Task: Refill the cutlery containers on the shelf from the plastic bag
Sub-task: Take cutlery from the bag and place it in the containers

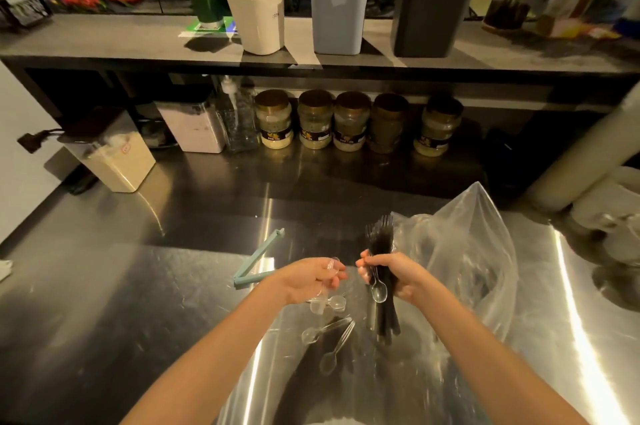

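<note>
Five lidded jars (349, 121) sit in a row under the shelf (104, 40), next to a clear pump bottle (235, 120) and a white storage tub (117, 154) off to the left. Up on the shelf are a white container (258, 21), a pale blue container (337, 5) and a dark grey container (431, 5), the last two with cutlery poking out the top. A teal bag clip (258, 260) lies open on the steel surface (138, 286) just left of the hands. Both forearms reach forward over the clear plastic bag (478, 244), which lies flat close in and bunches up on the right. The right hand (398, 277) is curled tight round a bundle of black forks (379, 237), tines up and away, handles hanging below the fist, with a single clear spoon (378, 289) caught in the same grip, bowl down. The left hand (308, 279) is just beside it, fingers curled round a few clear spoons (336, 303), bowls sticking out under the palm. Some loose spoons (329, 360) lie on the bag below the hands, see-through and pretty hard to pick out against the shiny steel.
</note>
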Motion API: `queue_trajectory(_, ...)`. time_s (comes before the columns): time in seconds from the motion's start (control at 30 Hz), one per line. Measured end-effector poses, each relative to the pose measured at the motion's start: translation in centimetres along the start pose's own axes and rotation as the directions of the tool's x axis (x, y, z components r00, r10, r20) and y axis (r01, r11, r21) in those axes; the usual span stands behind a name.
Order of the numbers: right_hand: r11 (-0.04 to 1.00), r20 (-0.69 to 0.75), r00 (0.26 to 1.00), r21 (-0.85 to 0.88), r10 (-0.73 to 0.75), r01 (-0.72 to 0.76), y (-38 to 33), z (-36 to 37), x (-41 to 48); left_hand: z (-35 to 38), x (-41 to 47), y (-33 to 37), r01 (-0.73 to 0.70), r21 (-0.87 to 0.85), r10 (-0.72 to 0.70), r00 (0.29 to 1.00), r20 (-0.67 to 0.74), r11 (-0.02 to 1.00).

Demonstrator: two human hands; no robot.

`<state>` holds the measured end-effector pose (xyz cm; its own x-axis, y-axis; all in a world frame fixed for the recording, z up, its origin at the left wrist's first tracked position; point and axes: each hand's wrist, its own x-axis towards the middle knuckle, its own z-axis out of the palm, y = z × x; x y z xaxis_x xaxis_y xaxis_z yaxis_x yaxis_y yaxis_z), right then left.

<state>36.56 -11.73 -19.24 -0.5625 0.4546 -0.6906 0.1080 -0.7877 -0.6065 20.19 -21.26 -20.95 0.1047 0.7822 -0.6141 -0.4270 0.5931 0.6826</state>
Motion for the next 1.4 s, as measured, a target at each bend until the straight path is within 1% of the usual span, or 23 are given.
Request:
queue_trajectory(0.13, 1.000, -0.008, 1.000, 0.008, 0.029, -0.029, 1.5, -0.3, -0.1, 0.6, -0.4, -0.5, -0.066, 0.037, 0.067, 0.998, -0.007, 0.997)
queue_trajectory(0.2, 0.999, -0.003, 0.999, 0.006, 0.038, -0.038, 2.1, -0.1, -0.3, 1.0, -0.4, -0.8, -0.113, 0.014, 0.114, 0.993, -0.033, 0.993)
queue_trajectory(0.27, 0.999, -0.001, 1.000, -0.034, 0.019, -0.019, 2.5, 0.3, -0.6, 1.6, -0.3, -1.0, -0.161, -0.020, 0.159, 0.985, -0.072, 0.987)
queue_trajectory(0.33, 0.994, -0.027, 0.999, -0.111, -0.020, 0.017, 2.8, 0.7, -0.7, 2.3, -0.2, -1.0, -0.198, -0.038, 0.190, 0.970, -0.154, 0.979)
queue_trajectory(0.4, 0.979, -0.050, 0.998, -0.199, -0.045, 0.034, 3.1, 0.9, -0.8, 3.0, 0.2, -0.9, -0.218, -0.043, 0.197, 0.939, -0.283, 0.975)
queue_trajectory(0.47, 0.960, -0.032, 0.998, -0.275, -0.060, 0.049, 3.3, 0.9, -0.8, 3.5, 0.5, -0.7, -0.237, -0.055, 0.199, 0.902, -0.382, 0.970)
queue_trajectory(0.53, 0.962, 0.005, 0.998, -0.265, -0.064, 0.063, 3.5, 0.8, -0.9, 3.5, 0.9, -0.6, -0.236, -0.018, 0.204, 0.874, -0.442, 0.971)
queue_trajectory(0.6, 0.969, 0.047, 0.997, -0.235, -0.063, 0.073, 3.6, 0.5, -1.1, 3.4, 1.2, -0.8, -0.237, 0.012, 0.215, 0.859, -0.464, 0.971)
queue_trajectory(0.7, 0.927, 0.083, 0.993, -0.361, -0.080, 0.105, 3.6, 0.4, -1.4, 3.3, 2.0, -1.4, -0.199, 0.089, 0.216, 0.827, -0.519, 0.976)
queue_trajectory(0.8, 0.878, 0.036, 0.993, -0.466, -0.110, 0.114, 3.9, 0.8, -1.1, 3.8, 2.3, -2.0, -0.143, 0.161, 0.209, 0.808, -0.550, 0.977)
queue_trajectory(0.87, 0.864, -0.004, 0.990, -0.489, -0.137, 0.118, 4.1, 0.8, -0.9, 4.1, 2.4, -2.0, -0.159, 0.106, 0.191, 0.806, -0.560, 0.981)
queue_trajectory(0.9, 0.872, -0.024, 0.987, -0.473, -0.157, 0.127, 4.2, 0.7, -0.7, 4.2, 2.3, -1.9, -0.165, 0.078, 0.179, 0.795, -0.580, 0.983)
queue_trajectory(1.03, 0.918, -0.146, 0.965, -0.365, -0.219, 0.153, 4.4, 0.0, -0.4, 2.9, 2.6, -1.4, -0.198, 0.144, 0.242, 0.701, -0.671, 0.970)
queue_trajectory(1.17, 0.947, -0.199, 0.958, -0.286, -0.207, 0.145, 4.2, -0.2, -0.3, 1.8, 1.8, -1.5, -0.303, 0.048, 0.242, 0.645, -0.725, 0.952)
queue_trajectory(1.27, 0.966, -0.194, 0.963, -0.215, -0.188, 0.145, 4.3, -0.3, -0.1, 1.9, 1.5, -1.8, -0.368, -0.085, 0.198, 0.664, -0.721, 0.926)
queue_trajectory(1.4, 0.972, -0.174, 0.966, -0.174, -0.189, 0.159, 4.6, -0.3, 0.4, 3.2, 1.5, -2.7, -0.388, -0.129, 0.188, 0.679, -0.710, 0.913)
